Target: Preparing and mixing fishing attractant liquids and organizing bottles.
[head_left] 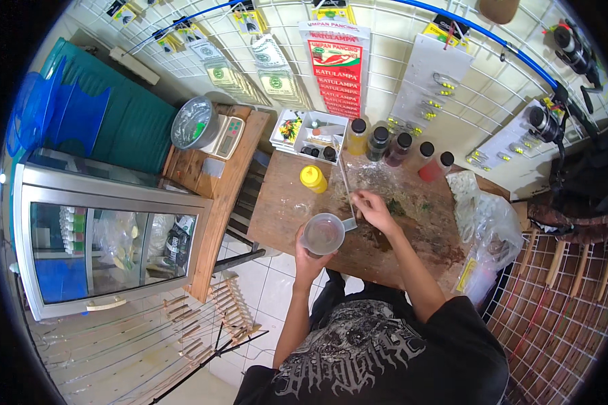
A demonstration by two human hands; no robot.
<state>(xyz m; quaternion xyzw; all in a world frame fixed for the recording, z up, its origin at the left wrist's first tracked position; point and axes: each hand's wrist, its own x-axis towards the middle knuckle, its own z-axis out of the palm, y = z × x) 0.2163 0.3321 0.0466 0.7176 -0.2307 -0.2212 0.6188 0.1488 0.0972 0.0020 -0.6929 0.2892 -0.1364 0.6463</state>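
Observation:
My left hand (308, 264) is wrapped round a see-through plastic measuring jug (323, 234) at the table's near edge. The jug's short handle points right, and a cloudy greyish content shows inside it. Just beyond that handle, my right hand (375, 210) pinches a thin pale stick (345, 177), which slants up toward the white organizer tray. The stick's lower end comes down close to the handle. A yellow squat bottle (313, 179) stands on the wooden table (277, 223), to the left of my right hand.
Several dark-capped bottles (393, 150) line the table's back edge beside the white organizer tray (309, 135). Green and pale crumbs (393, 206) lie scattered on the wood. Plastic bags (490, 219) crowd the right side. A metal bowl (195, 123) rests on a scale (226, 137) at left.

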